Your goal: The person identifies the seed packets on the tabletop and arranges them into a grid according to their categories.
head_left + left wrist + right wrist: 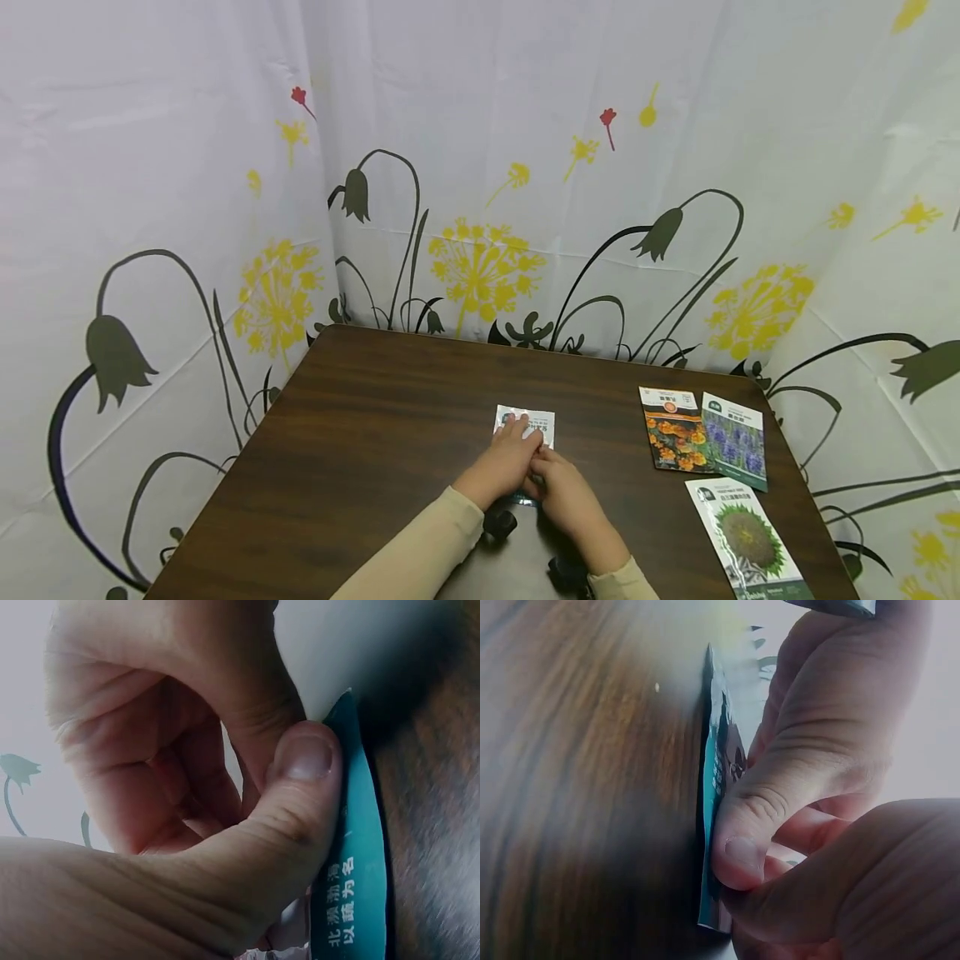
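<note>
White-topped packet (547, 422) laid on the dark wooden surface (390, 450), largely covered by both hands. The left hand (502, 460) is placed over it, fingers directed toward the printed white end; in the left wrist view the left thumb (304, 761) is seen pressed against the teal strip (349, 892), where white characters are printed. The right hand (566, 493) is placed at the right of the packet's near end, and contact with the packet is seen in the right wrist view. Whether the packet is pinched by the fingers of either hand cannot be told, the undersides being hidden. Well apart, to the right of the white-topped packet, an orange-flowered packet (673, 433) and a purple-flowered packet (735, 442) are laid close together; a packet with a green-fringed flower head (748, 537) is found to its right and nearer the person. Beyond it, a white curtain (480, 92) is hung, printed with yellow, red and grey-green flowers.
</note>
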`<act>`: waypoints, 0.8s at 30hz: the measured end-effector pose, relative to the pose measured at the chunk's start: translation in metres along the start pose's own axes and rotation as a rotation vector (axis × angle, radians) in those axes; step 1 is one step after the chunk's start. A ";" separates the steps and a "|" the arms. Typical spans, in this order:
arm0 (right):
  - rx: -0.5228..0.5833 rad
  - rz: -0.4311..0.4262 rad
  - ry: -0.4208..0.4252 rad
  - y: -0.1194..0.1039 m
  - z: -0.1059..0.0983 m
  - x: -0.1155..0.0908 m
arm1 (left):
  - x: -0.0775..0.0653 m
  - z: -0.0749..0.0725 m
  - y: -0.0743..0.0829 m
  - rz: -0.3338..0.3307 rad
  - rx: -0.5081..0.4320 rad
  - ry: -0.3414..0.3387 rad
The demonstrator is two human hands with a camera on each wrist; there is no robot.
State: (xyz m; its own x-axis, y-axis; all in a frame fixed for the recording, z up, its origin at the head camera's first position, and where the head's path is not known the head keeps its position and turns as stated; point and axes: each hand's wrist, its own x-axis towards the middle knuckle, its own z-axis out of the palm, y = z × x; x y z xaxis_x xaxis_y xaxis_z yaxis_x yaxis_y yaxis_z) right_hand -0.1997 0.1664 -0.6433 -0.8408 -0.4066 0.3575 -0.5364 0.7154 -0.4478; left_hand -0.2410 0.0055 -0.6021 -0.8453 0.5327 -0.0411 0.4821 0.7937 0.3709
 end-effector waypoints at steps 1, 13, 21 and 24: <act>0.005 -0.001 0.005 0.001 0.002 0.002 | 0.000 -0.001 -0.002 0.001 -0.009 -0.002; 0.041 0.027 -0.010 -0.009 0.006 0.041 | 0.016 -0.022 -0.035 -0.043 -0.157 -0.047; 0.014 0.122 -0.096 -0.018 0.004 0.064 | 0.026 -0.020 -0.054 -0.070 -0.259 -0.058; 0.019 0.129 -0.099 -0.018 0.006 0.073 | 0.030 -0.023 -0.063 -0.065 -0.277 -0.060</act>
State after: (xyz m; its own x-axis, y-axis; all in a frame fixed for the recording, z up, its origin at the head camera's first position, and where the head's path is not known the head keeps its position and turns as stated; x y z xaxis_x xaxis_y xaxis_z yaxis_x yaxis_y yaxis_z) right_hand -0.2519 0.1206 -0.6139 -0.9052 -0.3671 0.2140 -0.4243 0.7546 -0.5004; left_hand -0.3021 -0.0350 -0.6052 -0.8533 0.5062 -0.1250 0.3392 0.7210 0.6042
